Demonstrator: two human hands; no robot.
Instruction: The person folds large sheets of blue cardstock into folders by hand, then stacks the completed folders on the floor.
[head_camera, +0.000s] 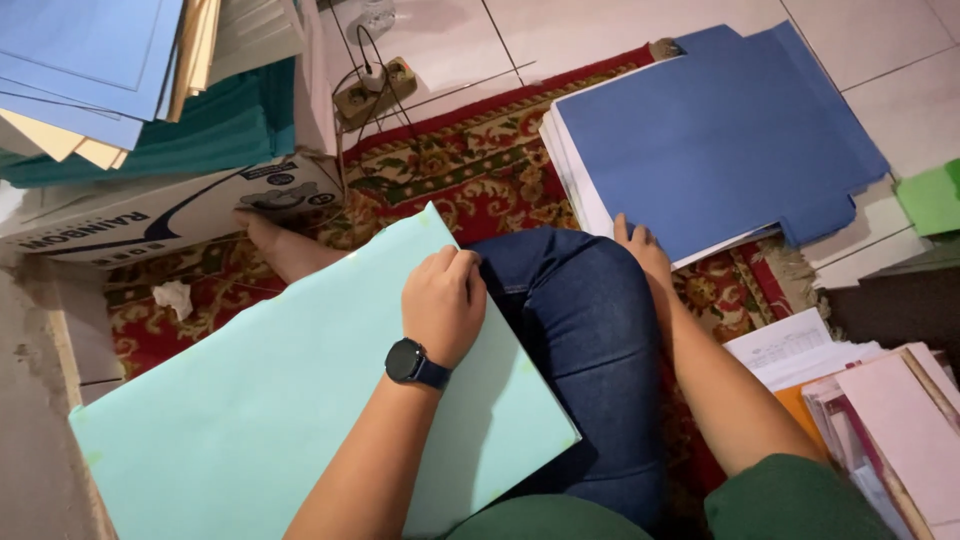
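My left hand (445, 300), with a black watch (410, 362) on the wrist, is closed on the right edge of a large mint-green sheet (250, 400) that lies tilted across my lap and left leg. My right hand (645, 255) reaches past my raised knee in blue jeans (585, 310). Its fingers lie flat on the near edge of a big blue sheet (710, 130) that tops a white paper stack (565, 165). The palm is hidden behind the knee.
I sit on a red patterned carpet (470, 170) over white tiles. A cardboard box (150, 215) at left carries stacked blue, cream and teal sheets (90, 60). A power strip (375, 90) lies beyond it, a crumpled tissue (173, 297) nearby. Pink and white papers (900, 400) are piled at right.
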